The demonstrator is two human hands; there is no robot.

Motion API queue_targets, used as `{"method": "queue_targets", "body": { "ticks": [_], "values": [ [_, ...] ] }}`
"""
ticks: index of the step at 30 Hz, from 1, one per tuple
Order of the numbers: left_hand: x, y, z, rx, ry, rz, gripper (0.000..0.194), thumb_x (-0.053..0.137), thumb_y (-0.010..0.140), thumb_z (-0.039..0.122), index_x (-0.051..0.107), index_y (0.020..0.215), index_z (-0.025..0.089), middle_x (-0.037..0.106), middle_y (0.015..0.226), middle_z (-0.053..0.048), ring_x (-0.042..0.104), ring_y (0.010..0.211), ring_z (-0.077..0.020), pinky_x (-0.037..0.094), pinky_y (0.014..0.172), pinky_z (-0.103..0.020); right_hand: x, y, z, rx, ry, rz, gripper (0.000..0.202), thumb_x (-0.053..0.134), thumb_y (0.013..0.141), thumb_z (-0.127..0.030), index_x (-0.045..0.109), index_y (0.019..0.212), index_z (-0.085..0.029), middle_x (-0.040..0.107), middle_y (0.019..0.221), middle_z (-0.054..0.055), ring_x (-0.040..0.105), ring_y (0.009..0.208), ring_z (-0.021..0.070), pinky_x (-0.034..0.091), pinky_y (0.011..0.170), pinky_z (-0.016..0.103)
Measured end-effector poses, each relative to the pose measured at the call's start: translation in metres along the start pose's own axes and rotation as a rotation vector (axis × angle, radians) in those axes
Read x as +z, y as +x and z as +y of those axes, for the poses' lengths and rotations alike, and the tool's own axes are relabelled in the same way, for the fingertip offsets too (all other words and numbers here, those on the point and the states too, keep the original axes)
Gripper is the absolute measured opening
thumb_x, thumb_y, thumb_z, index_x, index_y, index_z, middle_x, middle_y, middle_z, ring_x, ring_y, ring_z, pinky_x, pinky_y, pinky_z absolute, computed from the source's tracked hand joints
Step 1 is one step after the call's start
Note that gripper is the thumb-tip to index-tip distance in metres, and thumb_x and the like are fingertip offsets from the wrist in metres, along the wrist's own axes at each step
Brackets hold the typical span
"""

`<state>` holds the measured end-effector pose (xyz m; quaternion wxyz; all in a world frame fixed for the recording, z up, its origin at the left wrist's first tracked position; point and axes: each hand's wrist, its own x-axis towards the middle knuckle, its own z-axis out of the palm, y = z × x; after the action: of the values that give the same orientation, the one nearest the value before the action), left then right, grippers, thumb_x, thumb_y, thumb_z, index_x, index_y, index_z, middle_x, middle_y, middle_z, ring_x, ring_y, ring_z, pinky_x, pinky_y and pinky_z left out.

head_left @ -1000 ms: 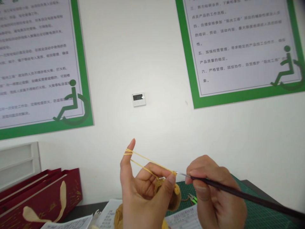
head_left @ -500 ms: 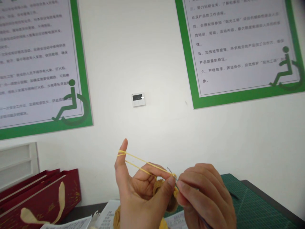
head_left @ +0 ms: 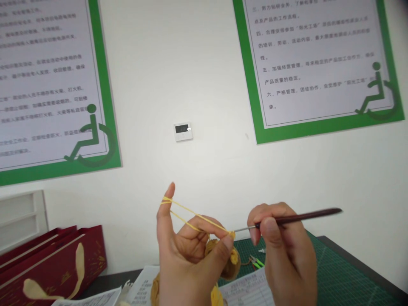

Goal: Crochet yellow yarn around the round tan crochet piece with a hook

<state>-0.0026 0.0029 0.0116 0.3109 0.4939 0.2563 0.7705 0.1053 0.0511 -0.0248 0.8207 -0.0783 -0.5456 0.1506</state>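
In the lower middle, my left hand [head_left: 185, 259] pinches a small yellow crochet piece [head_left: 234, 256] between thumb and a finger. Yellow yarn [head_left: 198, 214] runs from the piece to one raised finger and loops around it. My right hand [head_left: 285, 246] grips a crochet hook [head_left: 307, 216] by its dark red handle, which points out to the right. The hook's thin metal shaft reaches the yellow stitches at my left fingertips; its tip is hidden there. Mustard-coloured yarn [head_left: 232, 271] shows behind and below my left hand.
A green cutting mat [head_left: 338, 267] covers the table's right side, with green-handled snips [head_left: 256, 262] on it. Printed papers [head_left: 250, 289] lie below my hands. Dark red gift bags [head_left: 79, 263] stand left. Green-framed posters [head_left: 105, 85] and a thermostat [head_left: 183, 131] are on the wall.
My right hand has turned over and drawn slightly right, so the hook's handle now points right instead of down. My left hand keeps its pinch, with the yarn still stretched.
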Motion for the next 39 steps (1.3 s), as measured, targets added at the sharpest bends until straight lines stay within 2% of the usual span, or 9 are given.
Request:
{"method": "queue_targets", "body": {
  "ticks": [3, 6, 9, 14, 18, 22, 25, 31, 39],
  "values": [
    [-0.007, 0.004, -0.004, -0.029, -0.073, -0.053, 0.109, 0.085, 0.069, 0.005, 0.032, 0.158, 0.036, 0.072, 0.061, 0.003, 0.067, 0.064, -0.0180, 0.057, 0.062, -0.025, 0.002, 0.005, 0.002, 0.285, 0.217, -0.046, 0.031, 0.055, 0.103, -0.038, 0.060, 0.078, -0.021, 0.052, 0.063, -0.003, 0.046, 0.056, 0.0097, 0.040, 0.053, 0.021],
    [-0.009, 0.006, -0.006, -0.071, -0.103, -0.077, 0.100, 0.087, 0.069, 0.009, 0.039, 0.155, 0.033, 0.072, 0.063, 0.003, 0.067, 0.062, -0.0171, 0.056, 0.061, -0.025, 0.005, 0.007, 0.005, 0.578, 0.461, -0.162, 0.038, 0.064, 0.096, -0.048, 0.055, 0.073, -0.019, 0.051, 0.064, -0.003, 0.045, 0.059, 0.0105, 0.042, 0.058, 0.023],
    [-0.005, 0.005, -0.007, -0.076, -0.101, -0.057, 0.092, 0.087, 0.071, 0.012, 0.044, 0.152, 0.029, 0.071, 0.064, 0.004, 0.071, 0.061, -0.0179, 0.057, 0.063, -0.026, 0.008, 0.005, 0.008, 0.714, 0.590, -0.239, 0.038, 0.069, 0.093, -0.048, 0.054, 0.073, -0.020, 0.055, 0.070, -0.001, 0.049, 0.066, 0.0117, 0.046, 0.065, 0.024],
    [-0.001, 0.001, -0.003, -0.083, -0.101, 0.000, 0.101, 0.086, 0.068, 0.005, 0.042, 0.153, 0.036, 0.071, 0.066, 0.005, 0.069, 0.059, -0.0159, 0.057, 0.061, -0.025, 0.005, 0.002, 0.013, 0.525, 0.488, -0.244, 0.022, 0.073, 0.093, -0.036, 0.058, 0.084, -0.022, 0.065, 0.071, -0.003, 0.059, 0.067, 0.0122, 0.050, 0.066, 0.024],
    [-0.001, 0.000, -0.002, -0.103, -0.085, -0.002, 0.106, 0.086, 0.069, 0.004, 0.037, 0.156, 0.040, 0.072, 0.069, 0.004, 0.066, 0.061, -0.0143, 0.056, 0.061, -0.022, 0.002, 0.006, 0.013, 0.346, 0.359, -0.236, 0.017, 0.069, 0.095, -0.033, 0.062, 0.084, -0.022, 0.064, 0.072, -0.002, 0.060, 0.066, 0.0119, 0.052, 0.063, 0.023],
    [-0.004, 0.001, -0.002, -0.110, -0.098, -0.005, 0.104, 0.086, 0.070, 0.005, 0.039, 0.155, 0.041, 0.071, 0.071, 0.003, 0.067, 0.064, -0.0142, 0.056, 0.063, -0.022, 0.005, 0.008, 0.013, 0.191, 0.267, -0.239, 0.011, 0.068, 0.096, -0.031, 0.066, 0.088, -0.023, 0.069, 0.085, 0.000, 0.066, 0.078, 0.0130, 0.056, 0.072, 0.023],
    [-0.008, 0.002, -0.003, -0.138, -0.102, -0.026, 0.101, 0.087, 0.071, 0.008, 0.040, 0.154, 0.041, 0.072, 0.073, 0.002, 0.069, 0.070, -0.0157, 0.056, 0.068, -0.023, 0.006, 0.007, 0.012, 0.168, 0.265, -0.238, 0.008, 0.065, 0.098, -0.029, 0.068, 0.093, -0.023, 0.073, 0.089, 0.002, 0.070, 0.083, 0.0156, 0.058, 0.076, 0.028],
    [-0.012, 0.005, -0.006, -0.216, -0.187, -0.081, 0.096, 0.084, 0.075, 0.010, 0.039, 0.155, 0.036, 0.073, 0.075, 0.000, 0.072, 0.077, -0.0184, 0.056, 0.079, -0.030, 0.008, 0.007, 0.009, 0.141, 0.303, -0.223, 0.008, 0.067, 0.097, -0.029, 0.069, 0.092, -0.023, 0.073, 0.086, 0.002, 0.070, 0.075, 0.0153, 0.060, 0.071, 0.028],
    [-0.007, 0.004, -0.006, -0.248, -0.225, -0.089, 0.105, 0.083, 0.070, 0.002, 0.032, 0.156, 0.036, 0.075, 0.073, 0.001, 0.069, 0.067, -0.0160, 0.054, 0.070, -0.028, 0.007, 0.008, 0.008, 0.014, 0.219, -0.238, 0.006, 0.065, 0.098, -0.029, 0.070, 0.097, -0.026, 0.071, 0.087, 0.000, 0.072, 0.081, 0.0137, 0.060, 0.072, 0.024]
  ]
}}
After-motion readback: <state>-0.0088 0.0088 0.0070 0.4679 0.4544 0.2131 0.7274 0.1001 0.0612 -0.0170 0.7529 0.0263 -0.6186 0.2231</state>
